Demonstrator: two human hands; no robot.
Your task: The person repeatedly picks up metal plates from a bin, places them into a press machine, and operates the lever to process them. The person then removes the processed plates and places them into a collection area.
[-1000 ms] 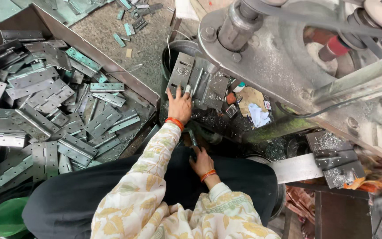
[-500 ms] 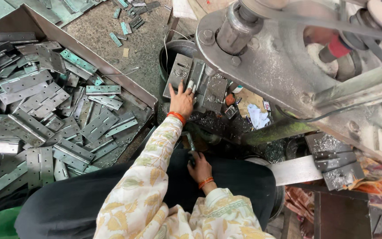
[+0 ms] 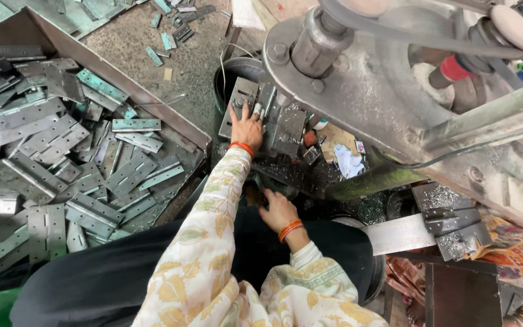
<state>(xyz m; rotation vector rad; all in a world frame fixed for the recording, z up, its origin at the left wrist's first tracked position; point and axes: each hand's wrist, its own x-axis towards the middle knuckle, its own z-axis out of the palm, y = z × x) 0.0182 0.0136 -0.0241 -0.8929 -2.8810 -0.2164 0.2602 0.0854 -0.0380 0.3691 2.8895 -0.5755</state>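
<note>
My left hand [image 3: 246,128], with an orange bangle at the wrist, reaches forward and rests on a grey metal hinge plate [image 3: 237,100] among the plates stacked at the press machine [image 3: 358,79]. Its fingers are spread over the plate's edge and grip it. My right hand [image 3: 278,211], wearing orange bangles, sits lower, near my lap, its fingers curled into a dark gap under the machine. What it touches there is hidden. Floral sleeves cover both arms.
A big metal tray [image 3: 152,103] at the left is full of several grey hinge plates [image 3: 62,157]. Loose plates litter the concrete floor [image 3: 171,36] behind it. A metal bench with shavings [image 3: 449,224] stands at the right, with crumpled paper [image 3: 347,162] under the machine.
My left hand has slid forward, farther up onto the plates at the machine. My right hand has stayed low in about the same place.
</note>
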